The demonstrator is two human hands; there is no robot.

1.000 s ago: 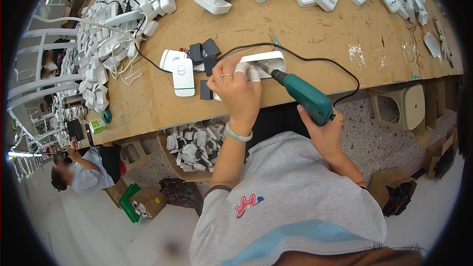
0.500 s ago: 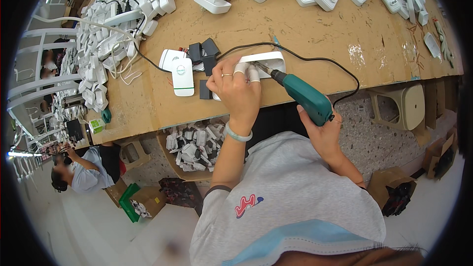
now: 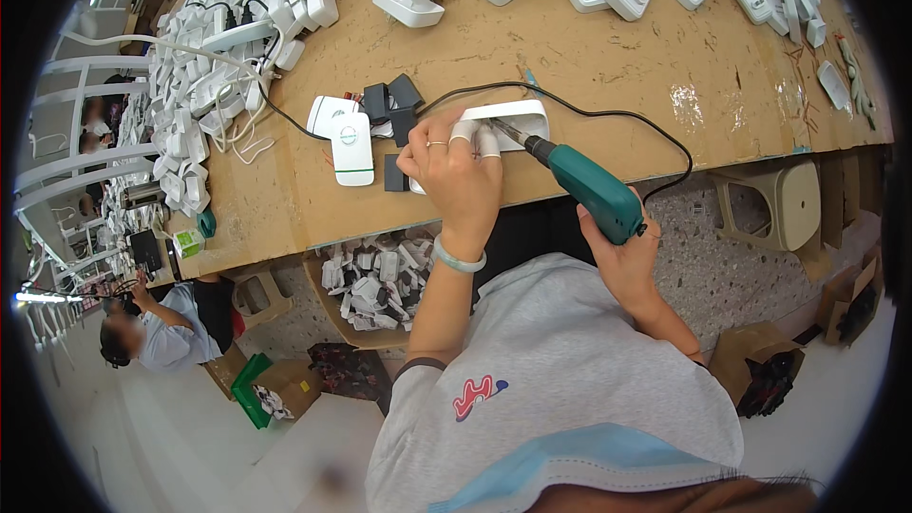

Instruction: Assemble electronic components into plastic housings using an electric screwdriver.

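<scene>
A green electric screwdriver [image 3: 593, 190] with a black cord is gripped by my right hand [image 3: 627, 252] at its rear end. Its bit slants left into a white plastic housing [image 3: 534, 118] that lies open side up on the table's near edge. My left hand [image 3: 456, 166] is closed on the left part of that housing, with white covers on some fingertips. What lies under those fingers is hidden. Left of that hand are two white flat casings [image 3: 352, 154], one overlapping the other, and several dark grey boxes [image 3: 406, 92].
White plug housings are heaped on the cardboard-covered table [image 3: 608, 66] at the far left and far right. A box of white parts [image 3: 375, 280] stands below the table edge. A beige stool [image 3: 788, 207] is at right; another person [image 3: 176, 323] sits at far left.
Almost nothing differs. Both hands, the screwdriver and the housing keep their places, while the person at far left has shifted an arm slightly.
</scene>
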